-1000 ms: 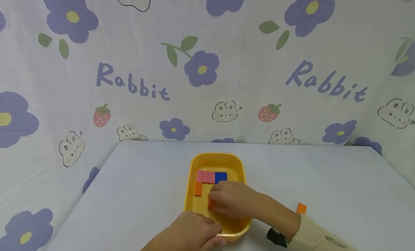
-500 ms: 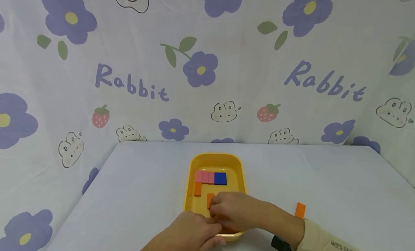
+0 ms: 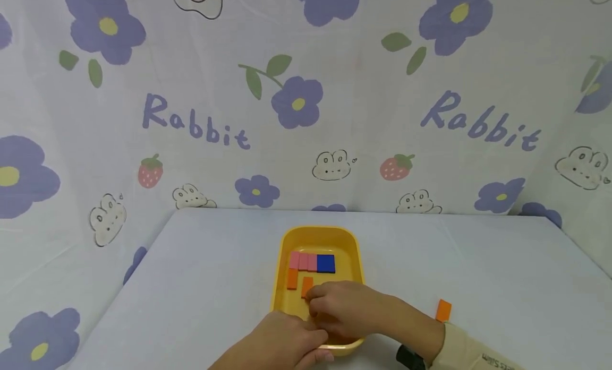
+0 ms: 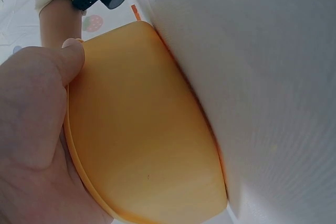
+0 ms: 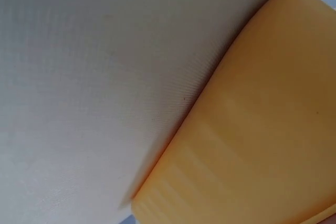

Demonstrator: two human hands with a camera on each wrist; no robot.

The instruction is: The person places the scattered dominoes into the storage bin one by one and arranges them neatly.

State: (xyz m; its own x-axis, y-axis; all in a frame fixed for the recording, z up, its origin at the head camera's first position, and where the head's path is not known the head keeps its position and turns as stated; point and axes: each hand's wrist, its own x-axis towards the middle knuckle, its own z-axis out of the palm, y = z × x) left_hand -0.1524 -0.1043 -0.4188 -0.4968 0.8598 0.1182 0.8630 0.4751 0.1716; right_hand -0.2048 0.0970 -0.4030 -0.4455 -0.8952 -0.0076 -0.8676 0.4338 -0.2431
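Observation:
A yellow tray [image 3: 277, 269] with rounded corners lies on the table. My left hand [image 3: 282, 338] grips its near rim; in the left wrist view the thumb presses on the outer wall. Inside the tray, the fingertips of my right hand [image 3: 346, 306] are at the lower right edge of a flat orange tile [image 3: 306, 286]; I cannot tell whether they pinch it. Left of it another orange tile [image 3: 292, 279] stands below a row of pink tiles [image 3: 303, 261], which meets a blue square tile [image 3: 326, 264]. The right wrist view shows only the tray's outer wall.
A further orange tile [image 3: 443, 310] lies on the white table [image 3: 215, 269] right of the tray, beside the right forearm. A black cylindrical device [image 3: 408, 356] sits at the right wrist. Behind the table hangs a printed cloth [image 3: 363, 110].
The right hand first moves nearer and off the orange tile's left side, then forward again. The tile ends up farther back and slightly left. The left hand keeps its hold on the tray.

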